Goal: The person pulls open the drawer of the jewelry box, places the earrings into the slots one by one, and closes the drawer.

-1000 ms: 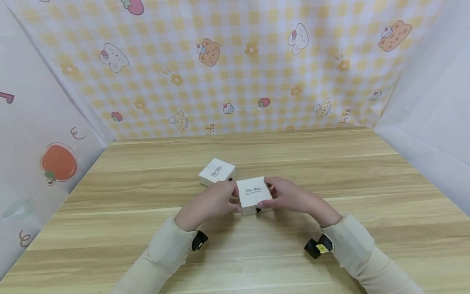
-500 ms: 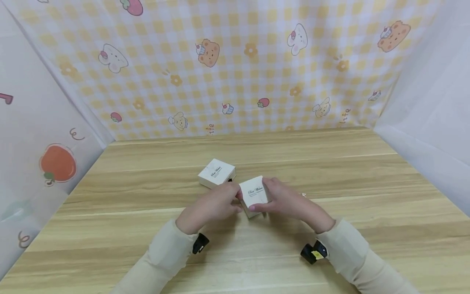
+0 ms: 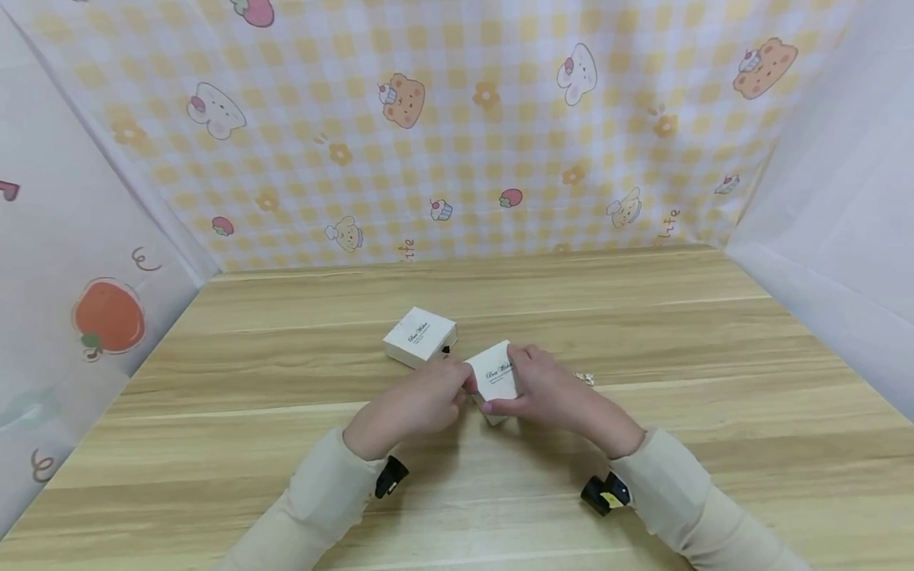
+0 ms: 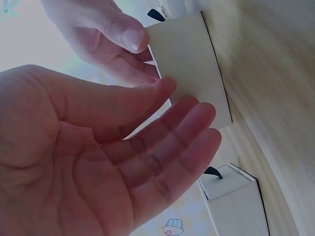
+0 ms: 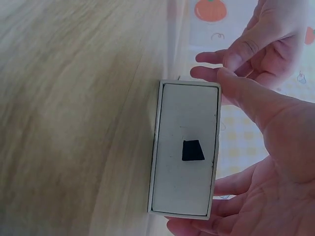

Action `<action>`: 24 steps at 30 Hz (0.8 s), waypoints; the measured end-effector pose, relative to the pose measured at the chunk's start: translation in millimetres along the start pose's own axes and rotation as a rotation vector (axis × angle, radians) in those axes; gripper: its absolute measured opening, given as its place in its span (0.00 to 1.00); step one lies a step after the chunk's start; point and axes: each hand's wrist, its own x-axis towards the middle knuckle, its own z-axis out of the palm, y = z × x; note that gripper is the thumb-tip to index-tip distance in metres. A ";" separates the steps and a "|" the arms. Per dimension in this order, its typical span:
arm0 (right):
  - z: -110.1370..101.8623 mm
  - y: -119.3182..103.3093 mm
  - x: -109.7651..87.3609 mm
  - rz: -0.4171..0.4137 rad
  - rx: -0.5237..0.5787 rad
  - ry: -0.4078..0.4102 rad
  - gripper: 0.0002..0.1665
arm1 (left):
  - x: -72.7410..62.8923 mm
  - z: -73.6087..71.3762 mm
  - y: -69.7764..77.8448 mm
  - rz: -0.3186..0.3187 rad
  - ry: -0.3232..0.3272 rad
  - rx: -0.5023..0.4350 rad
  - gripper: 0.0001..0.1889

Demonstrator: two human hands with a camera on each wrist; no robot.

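Observation:
A white gift box (image 3: 494,373) with "Best Wishes" printed on its lid is in my right hand (image 3: 546,385), thumb at the near edge and fingers at the far side. The right wrist view shows its drawer front with a black pull tab (image 5: 193,150). My left hand (image 3: 421,400) is at the box's left side, its index fingertip touching the box. In the left wrist view, the left hand's other fingers (image 4: 167,167) are loosely bent and hold nothing. A second, similar white box (image 3: 420,337) lies behind the left hand, its black tab toward the right front.
A small pale, patterned object (image 3: 585,378) lies beyond my right wrist, partly hidden and too small to identify. The wooden table (image 3: 457,507) runs back to a yellow checked cloth (image 3: 457,143). White cloth hangs at both sides.
The held box has turned counterclockwise as seen from above, so its tab side now faces right. The right hand has shifted slightly left, and the small patterned object has come into view.

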 end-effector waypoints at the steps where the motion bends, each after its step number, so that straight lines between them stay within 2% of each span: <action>1: 0.1 -0.2 -0.1 0.000 -0.010 0.000 0.41 | -0.3 0.1 0.2 0.001 0.000 0.001 0.08; 9: 0.1 -1.7 -1.6 0.018 -0.014 -0.009 0.44 | -1.5 -1.6 0.4 -0.007 -0.010 -0.017 0.10; 16: -1.5 -1.7 -1.8 0.010 -0.016 -0.017 0.48 | -1.1 -5.8 -2.0 -0.028 0.046 -0.053 0.08; 24: -2.8 -0.7 -2.0 -0.028 -0.020 -0.001 0.47 | -2.7 -9.5 -4.2 -0.042 0.098 -0.014 0.06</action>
